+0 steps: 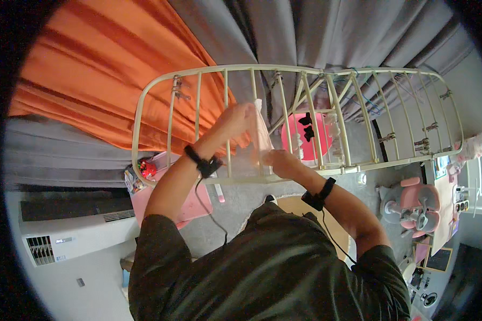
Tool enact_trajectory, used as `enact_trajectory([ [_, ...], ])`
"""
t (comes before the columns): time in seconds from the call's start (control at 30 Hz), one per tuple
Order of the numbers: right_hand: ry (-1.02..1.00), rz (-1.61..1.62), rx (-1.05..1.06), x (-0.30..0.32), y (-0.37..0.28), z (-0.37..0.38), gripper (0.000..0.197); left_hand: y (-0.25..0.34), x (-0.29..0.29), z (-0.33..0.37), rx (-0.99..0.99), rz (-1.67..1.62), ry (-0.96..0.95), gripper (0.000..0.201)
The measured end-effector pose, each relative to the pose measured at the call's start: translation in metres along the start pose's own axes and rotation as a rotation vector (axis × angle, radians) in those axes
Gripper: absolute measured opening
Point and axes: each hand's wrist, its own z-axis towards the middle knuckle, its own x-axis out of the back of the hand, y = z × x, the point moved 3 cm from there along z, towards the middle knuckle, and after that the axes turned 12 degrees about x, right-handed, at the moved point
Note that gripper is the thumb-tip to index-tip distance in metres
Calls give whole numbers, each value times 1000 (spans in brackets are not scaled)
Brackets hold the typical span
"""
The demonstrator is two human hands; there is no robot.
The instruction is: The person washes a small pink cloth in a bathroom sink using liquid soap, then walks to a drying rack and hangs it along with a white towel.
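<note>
- Currently, the left hand (238,121) is closed around the upper end of a pale pink cloth (260,134), its fingers partly blurred.
- Lower and to the right, the right hand (285,163) pinches the cloth's near end, so the fabric hangs stretched between both hands.
- The cloth is in front of the left panel of a cream metal rack (241,68); whether it touches the bars, I cannot tell.
- Metal clips (177,85) sit on the rack's bars, several more of them on its right panel.
- Beyond the bars, right of the hands, is a round pink surface (321,136), with small black pieces (308,127) and white ones seen against it.
- Each wrist wears a black band (318,196) with a cable running toward the body.
- On the far side, an orange curtain (107,75) hangs at the left and grey curtains (332,32) toward the right.
- Near left, a pink table (185,200) stands close to a white air conditioner (83,235).
- Over on the right, a pink-and-grey chair (412,199) stands beside a desk (442,214).
</note>
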Motion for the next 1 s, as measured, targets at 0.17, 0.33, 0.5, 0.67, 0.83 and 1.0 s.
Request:
enact_trajectory([
  [0.17, 4, -93, 127, -18, -8, 1, 38, -95, -44, 91, 159, -33, 131, 46],
  [0.33, -59, -72, 23, 9, -15, -9, 47, -41, -21, 90, 194, 75, -125, 34],
  [0.5, 207, -13, 84, 19, -16, -21, 45, -8, 7, 97, 72, 44, -59, 24],
  [0.67, 95, -8, -155, 44, -48, -10, 45, -28, 22, 107, -36, -129, -251, 19],
  [0.83, 180, 19, -284, 32, -32, -24, 38, -19, 18, 129, -97, -189, -374, 24],
  [1.0, 70, -373, -385, 47, -47, -11, 25, 0, 19, 117, 14, -172, -419, 22],
])
